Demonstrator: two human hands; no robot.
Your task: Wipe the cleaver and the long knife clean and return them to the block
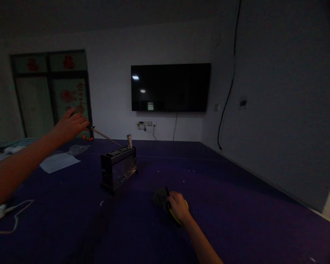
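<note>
My left hand (72,125), raised at the left, is closed around the dark handle of a long thin tool (106,136). Its kind is unclear in the dim light. The shaft slants down to the right, with its end by the top of a black holder (123,168) that looks like a knife block. Out of that holder's far end sticks a speckled handle (129,141). My right hand (179,207) is low in the middle, closed on a grey and yellow object (161,198) at the purple tabletop; fingers hide part of it.
White paper (59,162) and clear plastic (78,149) lie left of the holder on the purple table (236,205). A white cable (16,216) curls at lower left. Small orange things (89,139) stand at the back. A television (170,88) hangs on the wall.
</note>
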